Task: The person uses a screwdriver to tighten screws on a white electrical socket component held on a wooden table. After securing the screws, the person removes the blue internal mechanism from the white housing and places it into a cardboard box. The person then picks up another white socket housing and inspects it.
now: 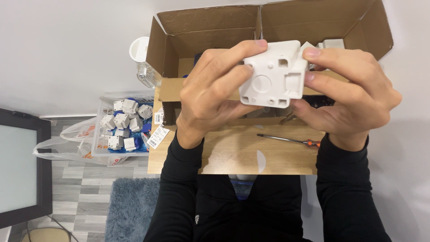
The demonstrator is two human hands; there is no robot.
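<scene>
As the view runs outward from the wearer, sleeves: black, reaching up from the bottom edge to both wrists.
Left hand (pixel 210 96): raised above the bench, its grip closed on the left side of the white plastic housing (pixel 273 74), fingertips curled over the top edge and front face.
Right hand (pixel 354 96): grip closed on the housing's right side, two fingertips pressed flat to that edge, thumb hidden beneath.
White plastic housing: a squarish moulded block with a round boss and several square openings. It is held in the air between the two hands, its face turned to the camera, over the front of the cardboard box (pixel 210 27).
Step in hand: by my judgement the housing is held up for a look-over, with no tool on it.
Further handling: both hands share the hold, so freeing either one would call for the other to tighten first.
Bench (pixel 233 157): light wood, below the hands.
Screwdriver (pixel 286 140): orange-handled, lying flat on the bench under the right wrist, untouched.
Cardboard box: flaps open, at the far bench edge. More white parts (pixel 333 43) show inside, behind the right hand.
Wire basket (pixel 101 134): on the floor left of the bench, holding similar white blocks (pixel 122 121).
Clear bottle (pixel 145 71): just beside the box's left wall.
</scene>
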